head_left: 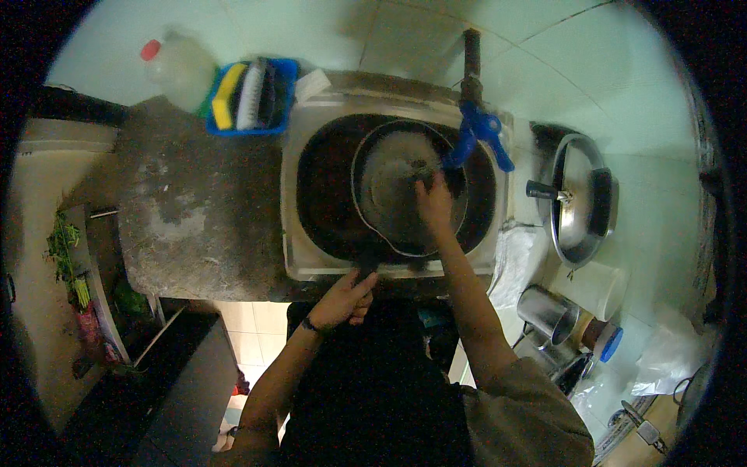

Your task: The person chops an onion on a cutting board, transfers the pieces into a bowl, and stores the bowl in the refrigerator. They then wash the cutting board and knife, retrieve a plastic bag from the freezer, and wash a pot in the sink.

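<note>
My right hand [436,204] reaches down into a large round basin [358,204] that sits inside the sink [294,268]. Its fingers are bent together over a small dark patch, perhaps a scrubber, too dim to make out. The basin's bottom looks grey and wet. My left hand [342,302] is by the front edge of the sink, with one or two fingers stretched toward the rim and the others curled. Nothing shows in that hand. Just beyond my right hand stands a dark faucet with a blue handle and spout [476,132].
Left of the sink lies a worn stone counter [187,210]. At the back are a blue basket [288,78] with a yellow sponge [226,97] and brush, and a red-capped jug [183,70]. A metal pan [572,206] and steel pot [548,311] stand right.
</note>
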Available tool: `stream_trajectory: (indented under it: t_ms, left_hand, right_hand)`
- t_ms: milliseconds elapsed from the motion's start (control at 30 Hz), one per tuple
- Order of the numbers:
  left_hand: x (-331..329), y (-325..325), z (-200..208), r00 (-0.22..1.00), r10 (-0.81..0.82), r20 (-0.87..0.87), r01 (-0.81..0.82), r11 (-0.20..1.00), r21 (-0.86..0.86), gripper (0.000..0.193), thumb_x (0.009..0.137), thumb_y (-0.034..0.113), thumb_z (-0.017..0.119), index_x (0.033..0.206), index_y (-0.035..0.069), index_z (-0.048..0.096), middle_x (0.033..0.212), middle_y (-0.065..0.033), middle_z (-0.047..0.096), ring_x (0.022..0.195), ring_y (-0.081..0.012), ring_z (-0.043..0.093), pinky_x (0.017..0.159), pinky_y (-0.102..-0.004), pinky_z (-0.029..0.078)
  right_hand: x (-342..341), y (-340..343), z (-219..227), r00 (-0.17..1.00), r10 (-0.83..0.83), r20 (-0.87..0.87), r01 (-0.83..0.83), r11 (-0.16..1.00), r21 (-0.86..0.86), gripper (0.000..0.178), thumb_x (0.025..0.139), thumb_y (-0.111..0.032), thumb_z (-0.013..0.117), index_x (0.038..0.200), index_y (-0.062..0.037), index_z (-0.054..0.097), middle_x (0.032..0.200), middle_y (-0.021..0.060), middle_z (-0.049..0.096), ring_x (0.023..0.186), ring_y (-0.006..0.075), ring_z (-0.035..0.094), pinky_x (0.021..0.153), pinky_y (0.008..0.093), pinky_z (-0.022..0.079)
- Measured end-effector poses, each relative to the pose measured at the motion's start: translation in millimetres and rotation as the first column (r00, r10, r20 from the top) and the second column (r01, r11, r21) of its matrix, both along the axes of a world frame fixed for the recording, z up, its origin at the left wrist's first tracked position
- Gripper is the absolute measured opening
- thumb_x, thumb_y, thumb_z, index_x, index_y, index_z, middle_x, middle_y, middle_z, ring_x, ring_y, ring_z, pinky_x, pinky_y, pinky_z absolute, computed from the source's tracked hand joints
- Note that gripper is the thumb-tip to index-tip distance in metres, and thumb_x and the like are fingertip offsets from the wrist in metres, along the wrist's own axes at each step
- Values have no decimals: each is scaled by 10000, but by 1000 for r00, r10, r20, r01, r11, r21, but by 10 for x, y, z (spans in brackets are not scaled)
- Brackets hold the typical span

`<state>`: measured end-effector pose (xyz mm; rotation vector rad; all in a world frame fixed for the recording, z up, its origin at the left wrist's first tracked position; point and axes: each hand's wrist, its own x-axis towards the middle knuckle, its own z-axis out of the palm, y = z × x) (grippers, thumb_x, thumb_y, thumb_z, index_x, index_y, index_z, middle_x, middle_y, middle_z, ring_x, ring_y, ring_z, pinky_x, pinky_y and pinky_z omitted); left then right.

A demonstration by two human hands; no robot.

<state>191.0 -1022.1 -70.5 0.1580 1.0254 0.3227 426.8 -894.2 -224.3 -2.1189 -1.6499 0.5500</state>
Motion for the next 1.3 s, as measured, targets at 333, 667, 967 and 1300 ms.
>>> stream_trajectory:
  t_ms: [333,667,967,1300]
  left_hand:
    - [96,108,-696,997,68,-29,-69,996,-52,328,938,375,554,841,87,431,583,12,407,427,-97,396,358,-265,329]
    - [291,103,-760,969,247,17,-244,965,-99,264,952,276,542,808,91,421,567,10,404,417,-114,386,353,-285,323]
    - [408,38,-768,968,249,-30,-250,953,-171,246,940,245,557,811,105,400,586,11,403,436,-114,386,354,-289,320]
    - [476,-20,-798,959,279,50,-264,943,-204,238,929,274,568,905,114,393,598,20,386,444,-99,378,376,-283,336]
  right_hand:
    - [-446,81,-597,924,382,38,-372,916,-153,373,840,-214,591,1177,-55,600,1154,186,573,1061,362,559,933,446,450]
    - [-260,371,-703,944,297,148,-296,955,-23,484,816,-250,615,1265,-90,532,1265,173,540,1115,396,530,978,446,417]
    - [-418,389,-972,988,95,-122,-74,984,161,354,851,-281,607,1100,-31,639,1066,213,644,1023,371,599,915,448,460]
    - [-314,412,-1090,999,20,51,-27,988,152,407,843,-300,618,1165,-54,585,1119,208,605,1024,359,583,898,472,464]
